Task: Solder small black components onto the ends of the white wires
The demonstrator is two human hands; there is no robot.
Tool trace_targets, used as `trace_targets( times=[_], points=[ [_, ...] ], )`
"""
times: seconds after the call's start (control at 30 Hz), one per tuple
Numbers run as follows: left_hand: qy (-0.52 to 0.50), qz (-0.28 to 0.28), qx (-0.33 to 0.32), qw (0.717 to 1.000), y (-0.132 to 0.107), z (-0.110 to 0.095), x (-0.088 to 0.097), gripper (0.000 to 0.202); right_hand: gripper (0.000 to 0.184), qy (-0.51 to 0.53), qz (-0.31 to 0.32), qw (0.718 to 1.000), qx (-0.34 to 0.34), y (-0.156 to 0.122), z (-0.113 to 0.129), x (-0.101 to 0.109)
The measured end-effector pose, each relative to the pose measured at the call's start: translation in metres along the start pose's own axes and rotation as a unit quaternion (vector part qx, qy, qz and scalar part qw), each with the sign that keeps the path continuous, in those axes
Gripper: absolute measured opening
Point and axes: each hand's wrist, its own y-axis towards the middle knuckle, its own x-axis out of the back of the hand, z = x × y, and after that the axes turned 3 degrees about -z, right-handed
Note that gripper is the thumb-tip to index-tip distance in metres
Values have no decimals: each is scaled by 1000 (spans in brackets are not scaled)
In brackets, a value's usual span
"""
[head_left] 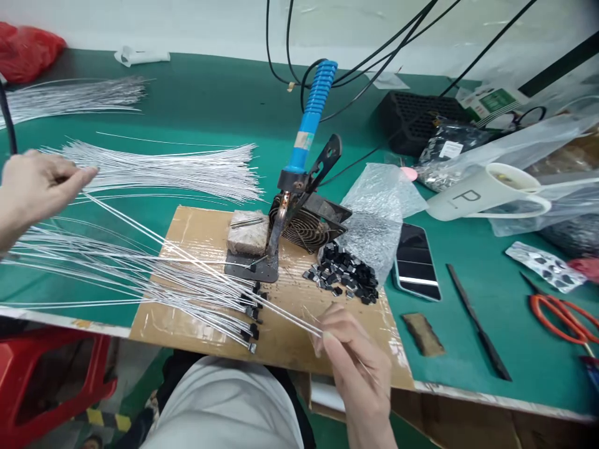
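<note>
Two or so thin white wires (196, 257) stretch slantwise over the cardboard (290, 337). My left hand (40, 190) pinches their far end at the left. Nearer me, my right hand (358, 368) holds the other end between thumb and fingers, which partly hide it. Beneath these wires lies a loose bunch of white wires (187, 293) with small black pieces (253, 305) at their right ends. A soldering iron (309, 118) with a blue handle leans in its stand (250, 265), beside a pale block (248, 231). A pile of small black parts (349, 274) sits right of it.
A thick bundle of white wires (168, 167) lies behind. Bubble wrap (374, 199), a small fan (309, 221), a phone (416, 262), a metal file (480, 324), red-handled scissors (561, 318) and a white mug (486, 192) stand or lie rightward. A red stool (51, 380) is lower left.
</note>
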Motion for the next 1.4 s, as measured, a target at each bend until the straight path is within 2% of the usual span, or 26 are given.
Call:
trace_targets(
  times=[0.07, 0.13, 0.23, 0.33, 0.43, 0.5, 0.53, 0.57, 0.63, 0.77, 0.9, 0.97, 1.03, 1.1, 1.2, 1.27, 1.33, 1.4],
  points=[
    [48, 46, -38, 997, 15, 13, 3, 74, 25, -22, 23, 1000, -1, 0, -2, -4],
    [79, 77, -67, 992, 15, 14, 2, 77, 24, -47, 46, 998, -3, 2, -3, -12],
    [102, 73, -81, 989, -7, -8, -4, 66, 23, -68, 84, 994, 4, 8, -3, -27],
    [82, 60, -92, 991, -48, -62, -15, 43, 24, -69, 118, 991, 2, 15, -3, -38],
    [-6, 130, -140, 981, -98, -137, -32, 28, 24, -72, 130, 989, -4, 18, -4, -44],
    [-133, 196, -182, 954, -128, -186, -45, 24, 22, -80, 132, 988, -2, 19, -4, -44],
    [-179, 225, -175, 942, -140, -206, -51, 25, 22, -84, 133, 988, 0, 20, -3, -43],
    [-211, 244, -159, 933, -149, -222, -56, 25, 21, -88, 133, 987, 1, 20, -3, -42],
    [-259, 279, -127, 916, -160, -241, -65, 19, 21, -91, 133, 987, 1, 21, -3, -41],
    [-324, 338, -51, 882, -161, -243, -75, 18, 21, -75, 123, 989, -8, 24, -4, -42],
    [-387, 379, 67, 838, -158, -238, -80, 21, 21, -45, 98, 994, -34, 24, -5, -46],
    [-416, 389, 130, 811, -158, -240, -82, 23, 25, -36, 50, 996, -65, 23, -6, -45],
    [-430, 388, 177, 796, -156, -241, -84, 24, 29, -23, -23, 994, -102, 21, -7, -41],
    [-431, 381, 207, 792, -154, -242, -85, 25, 37, 21, -72, 989, -130, 19, -8, -36],
    [-431, 369, 230, 790, -149, -243, -84, 23, 58, 95, -81, 979, -158, 15, -8, -33],
    [-436, 365, 239, 788, -147, -243, -83, 22, 63, 89, -94, 977, -171, 15, -7, -36],
    [-438, 364, 244, 785, -146, -244, -82, 22, 53, 47, -110, 978, -170, 16, -3, -41],
    [-440, 365, 249, 782, -146, -244, -82, 22, 34, 4, -106, 981, -163, 17, 1, -46]
  ],
)
